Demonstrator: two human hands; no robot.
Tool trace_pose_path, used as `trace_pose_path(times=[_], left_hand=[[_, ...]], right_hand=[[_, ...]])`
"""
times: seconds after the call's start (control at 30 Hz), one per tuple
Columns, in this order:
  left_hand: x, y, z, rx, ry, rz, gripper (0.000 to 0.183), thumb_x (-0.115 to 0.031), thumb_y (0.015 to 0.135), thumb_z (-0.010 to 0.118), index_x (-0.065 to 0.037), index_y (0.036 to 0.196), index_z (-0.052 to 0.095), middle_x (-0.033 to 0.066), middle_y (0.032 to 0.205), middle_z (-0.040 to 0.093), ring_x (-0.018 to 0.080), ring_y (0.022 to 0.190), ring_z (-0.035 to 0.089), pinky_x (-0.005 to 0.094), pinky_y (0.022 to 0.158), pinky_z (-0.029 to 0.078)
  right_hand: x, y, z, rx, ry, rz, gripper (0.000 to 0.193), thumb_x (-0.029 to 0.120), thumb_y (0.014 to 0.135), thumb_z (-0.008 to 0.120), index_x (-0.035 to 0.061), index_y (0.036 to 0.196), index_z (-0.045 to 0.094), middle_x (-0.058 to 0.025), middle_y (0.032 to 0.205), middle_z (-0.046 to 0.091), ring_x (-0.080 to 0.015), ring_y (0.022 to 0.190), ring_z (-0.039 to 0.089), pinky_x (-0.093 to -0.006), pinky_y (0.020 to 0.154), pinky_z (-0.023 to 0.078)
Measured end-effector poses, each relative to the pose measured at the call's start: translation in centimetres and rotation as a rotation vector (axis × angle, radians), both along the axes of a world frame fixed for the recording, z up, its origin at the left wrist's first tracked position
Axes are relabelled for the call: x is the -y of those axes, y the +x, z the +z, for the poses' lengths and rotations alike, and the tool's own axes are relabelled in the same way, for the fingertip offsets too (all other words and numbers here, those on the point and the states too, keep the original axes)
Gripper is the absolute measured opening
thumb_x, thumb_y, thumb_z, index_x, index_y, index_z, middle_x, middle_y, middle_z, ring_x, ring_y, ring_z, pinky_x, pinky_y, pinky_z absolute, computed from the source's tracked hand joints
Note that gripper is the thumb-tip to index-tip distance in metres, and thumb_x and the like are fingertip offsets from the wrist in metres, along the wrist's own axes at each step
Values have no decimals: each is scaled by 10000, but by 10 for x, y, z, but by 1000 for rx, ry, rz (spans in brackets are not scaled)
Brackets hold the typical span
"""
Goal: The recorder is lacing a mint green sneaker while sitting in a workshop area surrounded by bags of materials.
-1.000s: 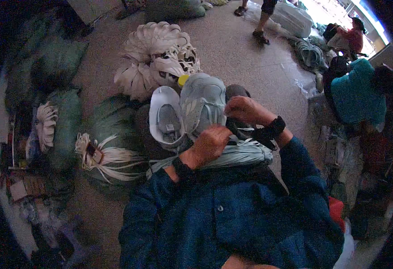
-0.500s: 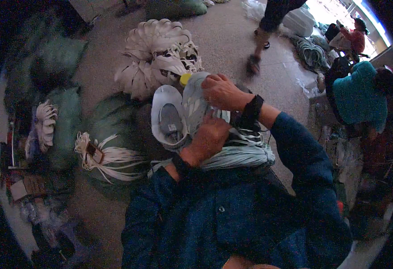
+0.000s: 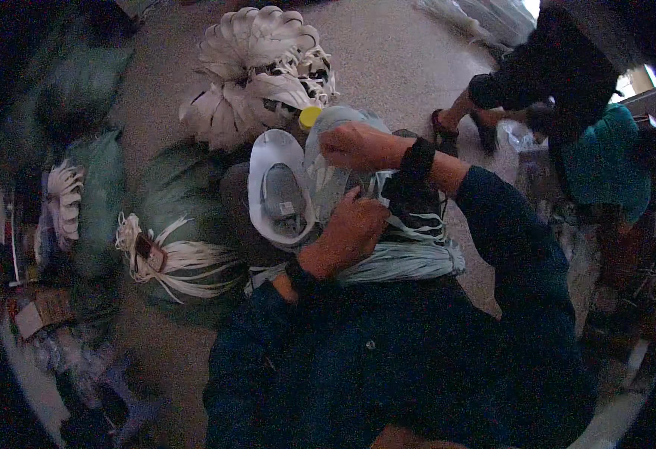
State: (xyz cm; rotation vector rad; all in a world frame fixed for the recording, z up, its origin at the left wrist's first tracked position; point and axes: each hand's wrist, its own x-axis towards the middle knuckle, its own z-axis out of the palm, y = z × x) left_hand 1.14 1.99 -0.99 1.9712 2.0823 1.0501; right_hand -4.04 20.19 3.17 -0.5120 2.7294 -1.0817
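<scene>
Clear plastic bag (image 3: 328,161) gripped by closed right hand (image 3: 358,144); left hand (image 3: 350,228) clenched on pale strips (image 3: 403,258).

A heap of white strap bundles (image 3: 257,75) is seen on the floor beyond the hands. Green sacks (image 3: 96,202) are piled to their left. To their right, a person in teal (image 3: 605,161) is seated.

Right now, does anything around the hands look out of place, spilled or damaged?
Nothing stands out. The left hand and right hand hold a clear plastic bag beside a white shoe; pale strap bundles lie on the floor, none visibly spilled.
</scene>
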Motion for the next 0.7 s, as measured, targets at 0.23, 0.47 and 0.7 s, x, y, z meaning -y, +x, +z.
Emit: trace_pose_path(times=[0.23,0.47,0.7], left_hand=[[4,-3,41,212,153,-5,172,-12,787,575,-10,958,594,151,871,600,332,873,601,481,899,445],[21,11,75,1150,-129,-66,169,-110,979,481,14,946,591,92,764,611,154,692,597,286,685,487],[54,25,90,1723,-267,-159,249,-221,1012,478,-8,959,596,79,766,623,141,718,612,275,696,491]], right_hand=[[-37,18,14,-232,-19,-351,317,300,883,657,24,1030,608,-159,965,655,-296,904,642,-378,803,496],[-37,34,-17,-148,-32,-436,440,364,813,738,29,1059,594,-181,920,659,-319,826,662,-398,717,518],[-37,31,-32,-215,-121,-476,428,335,794,765,24,1036,600,-173,901,662,-310,818,668,-390,715,521]])
